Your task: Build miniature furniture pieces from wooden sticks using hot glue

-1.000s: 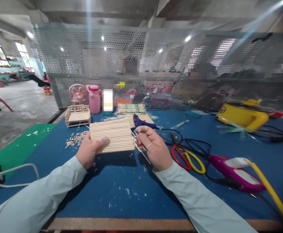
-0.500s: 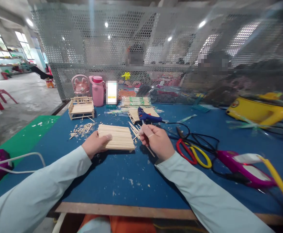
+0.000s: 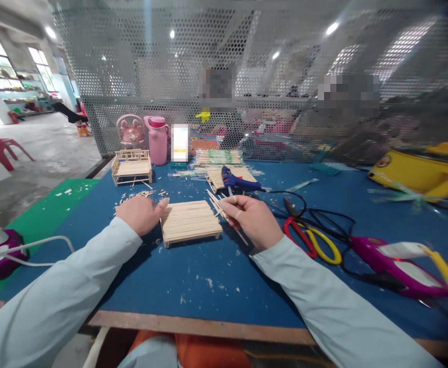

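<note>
A panel of pale wooden sticks [image 3: 190, 221] lies on short feet on the blue table. Beside its left edge, my left hand [image 3: 137, 214] is over the pile of short stick pieces [image 3: 143, 194], its thumb held out near the panel's corner and its other fingers mostly hidden. My right hand [image 3: 249, 220] pinches a thin stick [image 3: 218, 213] at the panel's right edge. Loose sticks [image 3: 213, 198] lie just beyond those fingertips. Behind them, a blue glue gun [image 3: 241, 183] rests against a second stick panel [image 3: 214, 179].
A small stick-built bench [image 3: 133, 167], a pink bottle [image 3: 158, 140] and a lit phone [image 3: 180, 143] stand at the back. To the right are red-and-yellow-handled scissors [image 3: 314, 243], black cables, a purple power strip [image 3: 400, 266] and a yellow container [image 3: 419, 174]. Perforated mesh rises behind.
My left hand has let go of the panel and moved left and up to the pile. The panel now rests on the table. My right hand still pinches a stick.
</note>
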### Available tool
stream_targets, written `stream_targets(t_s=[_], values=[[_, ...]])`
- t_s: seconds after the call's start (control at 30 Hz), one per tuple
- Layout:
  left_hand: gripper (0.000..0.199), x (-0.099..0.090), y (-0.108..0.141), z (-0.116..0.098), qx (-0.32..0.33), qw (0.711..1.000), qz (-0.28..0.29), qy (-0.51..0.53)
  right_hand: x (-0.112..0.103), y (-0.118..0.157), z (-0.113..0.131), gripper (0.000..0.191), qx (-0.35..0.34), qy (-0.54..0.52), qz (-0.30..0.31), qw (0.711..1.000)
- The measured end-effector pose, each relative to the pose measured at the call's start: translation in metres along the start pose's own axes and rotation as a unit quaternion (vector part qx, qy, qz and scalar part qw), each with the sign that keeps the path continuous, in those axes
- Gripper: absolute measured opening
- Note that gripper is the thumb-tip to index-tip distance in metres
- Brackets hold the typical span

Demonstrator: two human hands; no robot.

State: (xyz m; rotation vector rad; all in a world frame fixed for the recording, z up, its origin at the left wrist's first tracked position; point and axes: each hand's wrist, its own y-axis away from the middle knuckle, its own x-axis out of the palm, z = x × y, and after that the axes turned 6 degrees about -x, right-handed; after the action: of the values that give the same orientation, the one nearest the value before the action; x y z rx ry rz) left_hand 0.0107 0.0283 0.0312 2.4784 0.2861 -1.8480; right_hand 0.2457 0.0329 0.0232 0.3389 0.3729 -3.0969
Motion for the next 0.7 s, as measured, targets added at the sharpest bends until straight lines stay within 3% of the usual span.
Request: stream_targets(t_s=[0.07,0.13,0.2,0.27,0.4,0.7], values=[[0.055,-0.001,0.003,-0.001,0.024,0.997,-0.074,0.007,0.0,0.0,0.0,0.031,-0.004,0.011,-0.011,1.0],[0.046,0.003,0.007,-0.004,0.104,0.985,-0.117,0.066,0.0,0.0,0.0,0.031,-0.013,0.032,-0.023,0.999],[0.035,0.012,0.011,-0.008,0.216,0.963,-0.104,0.122,0.0,0.002,0.001,0.034,-0.025,0.061,-0.035,0.997],[0.038,0.024,0.015,-0.01,0.301,0.94,-0.05,0.155,0.001,0.003,0.002,0.039,-0.028,0.061,-0.031,0.997],[0.064,0.041,0.017,-0.011,0.316,0.936,-0.017,0.153,0.002,0.003,0.0,0.047,0.008,-0.039,0.025,0.999],[0.07,0.037,0.006,-0.003,0.378,0.91,0.034,0.165,-0.001,0.005,0.004,0.034,0.064,-0.191,0.107,0.974]])
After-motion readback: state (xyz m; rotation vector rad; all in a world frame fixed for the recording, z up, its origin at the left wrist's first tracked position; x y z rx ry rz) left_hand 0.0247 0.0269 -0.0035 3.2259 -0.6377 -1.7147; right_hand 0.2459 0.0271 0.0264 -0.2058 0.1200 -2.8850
